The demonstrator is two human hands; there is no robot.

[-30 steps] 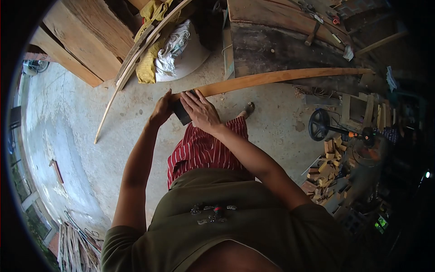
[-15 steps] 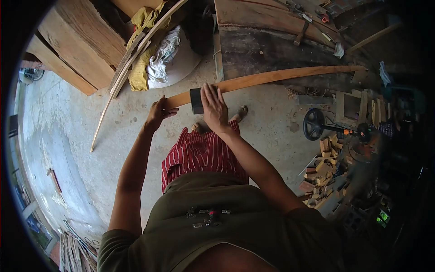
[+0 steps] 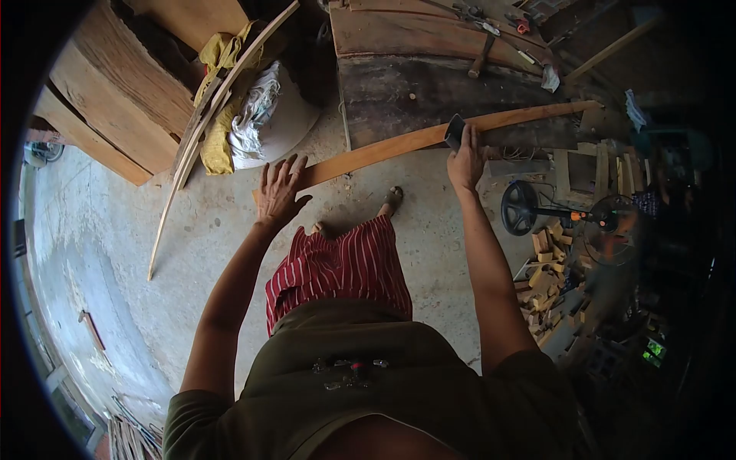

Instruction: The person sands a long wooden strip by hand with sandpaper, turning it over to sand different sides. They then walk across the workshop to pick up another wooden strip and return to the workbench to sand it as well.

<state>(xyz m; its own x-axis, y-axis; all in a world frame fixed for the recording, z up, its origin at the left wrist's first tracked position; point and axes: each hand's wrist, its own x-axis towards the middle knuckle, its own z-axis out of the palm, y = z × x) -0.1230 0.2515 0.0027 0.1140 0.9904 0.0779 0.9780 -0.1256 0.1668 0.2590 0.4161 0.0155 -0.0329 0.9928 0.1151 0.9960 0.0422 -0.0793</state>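
Note:
A long, slightly curved wooden strip [image 3: 383, 148] runs across in front of me, its far end on the dark workbench [image 3: 391, 84]. My left hand [image 3: 279, 193] lies over its near left end, fingers spread flat and thumb out to the side. Farther along, my right hand [image 3: 466, 159] holds a black sanding block [image 3: 455, 132] at the strip's surface, fingers behind the block. The block is tilted, with one face turned up toward me. The strip's underside is hidden.
A hammer [image 3: 482, 56] and other tools lie on the bench. Long thin wood strips [image 3: 222, 96] lean by a white sack [image 3: 287, 123] at left. Right of me are a black wheel [image 3: 520, 208], a fan [image 3: 611, 230] and a heap of wood offcuts [image 3: 548, 284].
My right hand has slid the block rightward along the strip, and the block has tipped up. My left hand has turned from gripping the end to lying spread over it.

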